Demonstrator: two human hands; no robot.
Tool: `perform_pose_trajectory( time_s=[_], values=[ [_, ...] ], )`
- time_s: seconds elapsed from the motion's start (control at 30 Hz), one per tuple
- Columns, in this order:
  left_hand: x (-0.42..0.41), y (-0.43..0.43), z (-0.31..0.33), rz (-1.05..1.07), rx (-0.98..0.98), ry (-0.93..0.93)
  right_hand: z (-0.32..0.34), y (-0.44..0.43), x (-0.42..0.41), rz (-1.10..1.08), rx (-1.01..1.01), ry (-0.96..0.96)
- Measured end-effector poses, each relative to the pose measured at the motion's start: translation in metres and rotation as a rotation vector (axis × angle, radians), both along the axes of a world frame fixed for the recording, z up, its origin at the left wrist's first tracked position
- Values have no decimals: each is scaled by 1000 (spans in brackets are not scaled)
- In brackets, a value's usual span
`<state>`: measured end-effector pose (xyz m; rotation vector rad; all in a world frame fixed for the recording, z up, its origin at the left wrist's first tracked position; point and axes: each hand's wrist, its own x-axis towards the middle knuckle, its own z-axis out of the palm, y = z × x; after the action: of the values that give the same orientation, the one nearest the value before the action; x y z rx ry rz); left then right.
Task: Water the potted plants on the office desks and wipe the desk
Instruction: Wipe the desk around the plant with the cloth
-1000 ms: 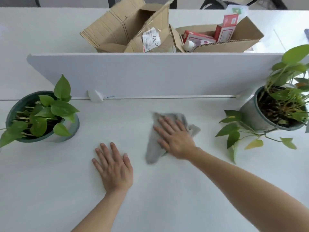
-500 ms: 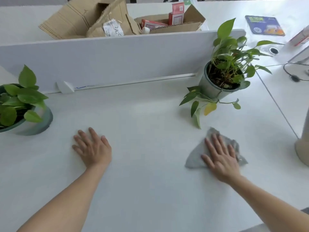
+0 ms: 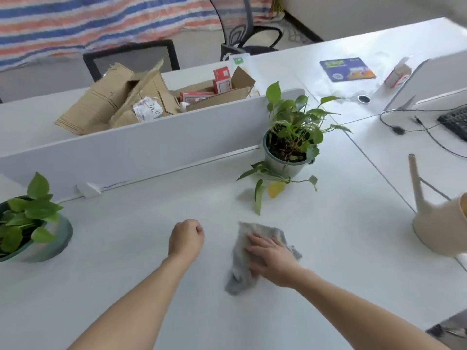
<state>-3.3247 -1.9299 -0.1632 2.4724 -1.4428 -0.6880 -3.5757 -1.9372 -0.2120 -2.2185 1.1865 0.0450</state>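
Note:
My right hand (image 3: pixel 271 258) lies flat with straight fingers on a crumpled grey cloth (image 3: pixel 242 271), pressing it onto the white desk (image 3: pixel 131 248). Left of it, my left hand (image 3: pixel 187 238) rests on the desk with its fingers curled under into a fist, holding nothing. One potted green plant (image 3: pixel 290 137) stands behind the cloth near the divider's right end. A second potted plant (image 3: pixel 22 223) sits at the left edge. A beige watering can (image 3: pixel 439 223) with a long spout stands at the right edge.
A low white divider (image 3: pixel 141 147) runs along the back of the desk, with open cardboard boxes (image 3: pixel 131 97) behind it. To the right lie a cable (image 3: pixel 429 132), a black keyboard (image 3: pixel 454 122) and a blue pad (image 3: pixel 347 69). Office chairs (image 3: pixel 247 34) stand beyond.
My right hand has slid the cloth back to the left across the desk. My left hand's fingers have curled from flat into a fist. The view has lifted and turned right.

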Motion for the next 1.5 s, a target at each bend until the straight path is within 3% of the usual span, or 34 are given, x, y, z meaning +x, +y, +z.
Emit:
perform_pose_trajectory(
  time_s=[0.07,0.2,0.3,0.43,0.57,0.7,1.0,1.2,1.33,1.43,1.5],
  values=[
    [-19,-26,18,74,-3,117,35,-37,-8,-333,169,-185],
    [-59,-91,55,155,-52,283,91,-141,-48,-1151,41,-577],
    [-88,-147,71,242,-108,463,99,-210,-83,-1429,183,-694],
    [-128,-213,73,365,-130,878,97,-243,-88,-1293,505,-724],
    [-147,-246,63,432,-74,1089,98,-253,-74,-1263,537,-760],
    [-136,-230,58,601,-179,988,97,-244,-57,-1173,607,-748],
    [-36,-138,50,965,-351,757,99,-230,64,-663,796,-517],
    [14,-72,57,1110,-414,744,100,-208,152,-447,839,-393],
    [36,-37,58,1134,-434,785,94,-190,181,-461,694,-491],
    [38,-16,47,1070,-372,737,87,-169,152,-452,120,-418],
    [34,1,36,936,-258,570,75,-134,110,-464,-178,-319]
  ],
)
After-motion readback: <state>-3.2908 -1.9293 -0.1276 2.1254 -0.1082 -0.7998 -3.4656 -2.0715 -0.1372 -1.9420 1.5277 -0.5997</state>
